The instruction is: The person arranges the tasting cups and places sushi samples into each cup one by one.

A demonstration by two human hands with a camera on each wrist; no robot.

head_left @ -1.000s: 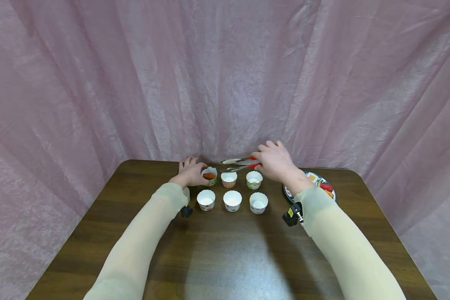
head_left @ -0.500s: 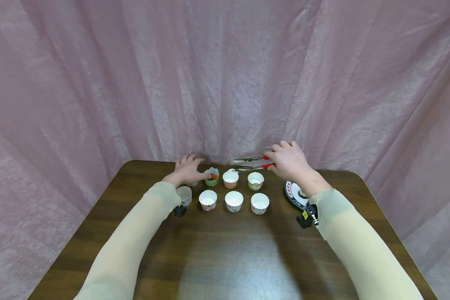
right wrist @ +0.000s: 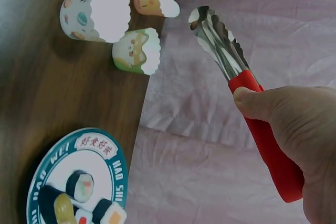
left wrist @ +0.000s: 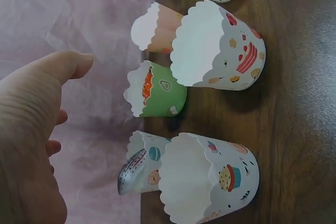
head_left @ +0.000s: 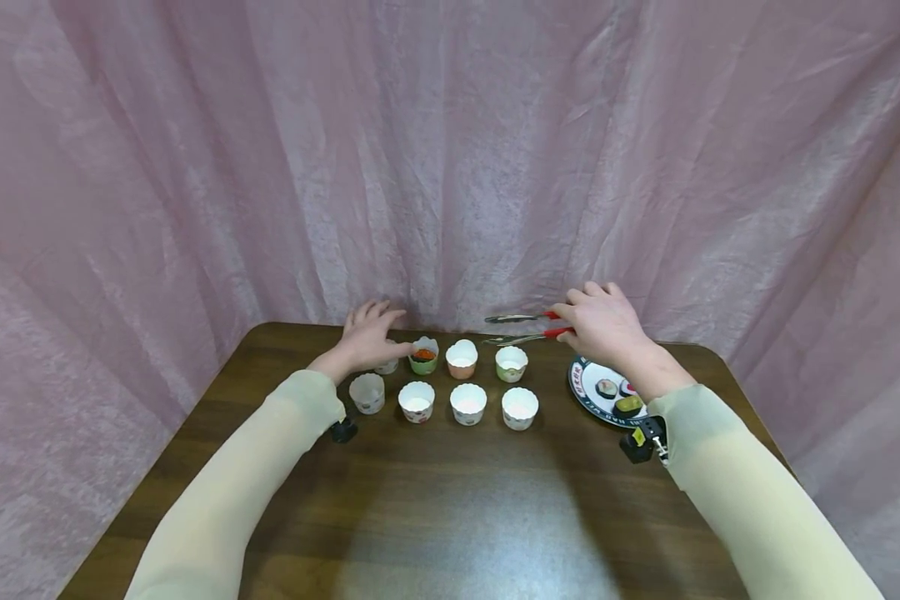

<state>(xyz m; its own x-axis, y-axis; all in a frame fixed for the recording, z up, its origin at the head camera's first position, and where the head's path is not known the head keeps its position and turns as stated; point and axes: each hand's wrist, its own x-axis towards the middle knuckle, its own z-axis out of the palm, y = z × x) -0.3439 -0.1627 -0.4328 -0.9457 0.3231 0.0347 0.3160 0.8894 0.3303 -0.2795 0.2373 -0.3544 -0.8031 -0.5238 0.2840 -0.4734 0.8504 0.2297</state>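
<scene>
My left hand [head_left: 362, 340], fingers spread and holding nothing, hovers by the back-left paper cups. Near its thumb, a green cup [left wrist: 170, 95] contains an orange roe sushi piece [head_left: 423, 355]. Beside that, a silvery speckled piece [left wrist: 132, 167] pokes out of a patterned cup [left wrist: 152, 179]. My right hand [head_left: 606, 323] grips the red handles of metal tongs [right wrist: 223, 48], raised behind the cups with their tips apart and nothing between them. To the right lies a round plate [head_left: 579, 392] bearing several sushi pieces [right wrist: 81, 186], partly under my right forearm in the head view.
Two rows of scalloped paper cups span the table's far middle, among them a peach cup [head_left: 461, 367], another green cup [head_left: 511, 367] and white patterned cups [head_left: 468, 407]. A pink curtain [head_left: 450, 167] hangs right behind the table's back edge. The brown tabletop [head_left: 450, 500] extends toward me.
My left hand has drawn back leftward from the green cup, uncovering the left-end cups. My right hand has carried the tongs rightward, away from the cups.
</scene>
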